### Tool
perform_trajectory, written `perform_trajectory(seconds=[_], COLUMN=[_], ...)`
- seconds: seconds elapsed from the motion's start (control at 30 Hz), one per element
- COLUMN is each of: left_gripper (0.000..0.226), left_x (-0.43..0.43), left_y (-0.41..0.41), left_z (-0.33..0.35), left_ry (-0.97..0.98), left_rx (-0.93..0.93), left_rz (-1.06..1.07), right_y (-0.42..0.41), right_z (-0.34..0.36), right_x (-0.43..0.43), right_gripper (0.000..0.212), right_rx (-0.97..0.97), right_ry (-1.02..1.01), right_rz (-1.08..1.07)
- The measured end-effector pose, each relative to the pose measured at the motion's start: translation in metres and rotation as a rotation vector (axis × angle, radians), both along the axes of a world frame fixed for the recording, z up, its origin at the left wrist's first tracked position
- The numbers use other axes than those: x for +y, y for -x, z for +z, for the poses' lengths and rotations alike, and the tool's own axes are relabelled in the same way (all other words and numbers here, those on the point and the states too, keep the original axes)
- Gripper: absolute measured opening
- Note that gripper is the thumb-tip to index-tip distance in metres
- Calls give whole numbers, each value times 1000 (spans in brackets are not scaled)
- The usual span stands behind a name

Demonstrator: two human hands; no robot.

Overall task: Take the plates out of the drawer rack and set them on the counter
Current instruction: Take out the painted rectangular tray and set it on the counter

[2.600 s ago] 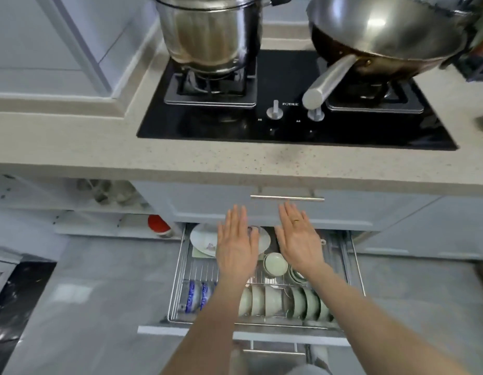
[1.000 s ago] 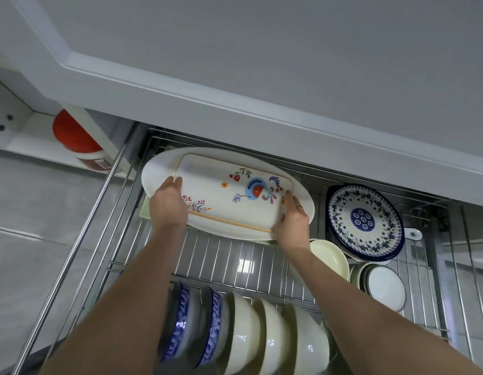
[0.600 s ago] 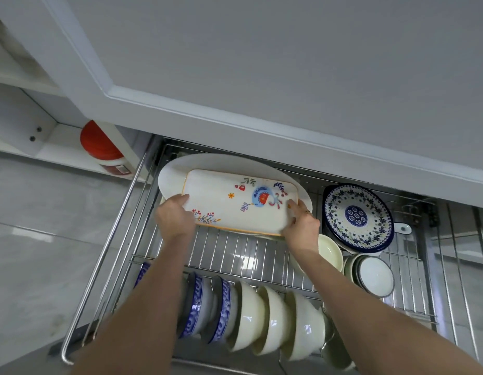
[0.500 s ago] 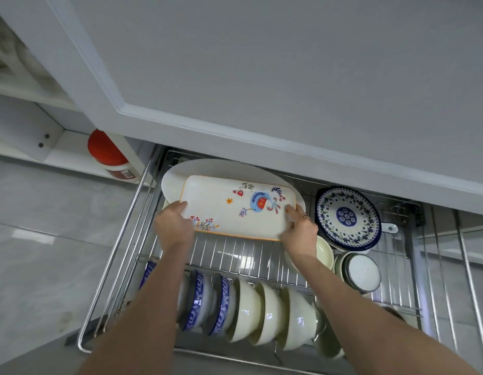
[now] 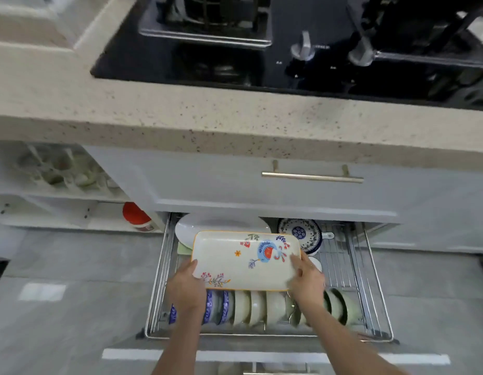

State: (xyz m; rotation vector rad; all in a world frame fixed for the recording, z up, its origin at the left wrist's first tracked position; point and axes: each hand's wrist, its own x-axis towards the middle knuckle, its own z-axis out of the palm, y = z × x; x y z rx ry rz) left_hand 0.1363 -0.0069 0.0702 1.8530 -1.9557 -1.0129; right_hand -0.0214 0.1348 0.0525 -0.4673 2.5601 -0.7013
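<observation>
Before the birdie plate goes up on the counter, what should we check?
1. Grip: left hand and right hand each hold one short end of the painted plate: ok.
2. Plate free of the bowls below it: cannot tell.
3. Upper drawer shut, out of the way: ok.
4. Bare strip of counter in front of the cooktop, wide enough for the plate: cannot tell.
5. Rack emptied of plates: not ok, the white platter and the blue patterned plate lie in the drawer rack.
</observation>
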Motion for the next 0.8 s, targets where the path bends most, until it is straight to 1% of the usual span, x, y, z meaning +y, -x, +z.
perform_trajectory(seconds=[0.1,0.2,0.33,0.53,0.67,0.8], left_gripper=[41,42,43,43,42,41], left_x=[20,40,63,105,137,176], left_y=[8,26,68,154,219,286], left_z=[54,104,159,228,265,290], left_ry=[-15,3,39,55,106,132], left_rx=[-9,14,49,88,129,210], left_rz=[-55,-124,-271,-435,-514,-579], right_y=[-1,9,39,103,157,217], right_z=[50,98,154,223,254,280], right_x=[28,56,90,145,184,227], right_gripper=[54,52,50,52,52,52], right_rx=[-16,-28,37,138,247,335], right_ry=[12,67,125,180,173,148], right_rz=[-81,-172,-300,-494,-561,-600])
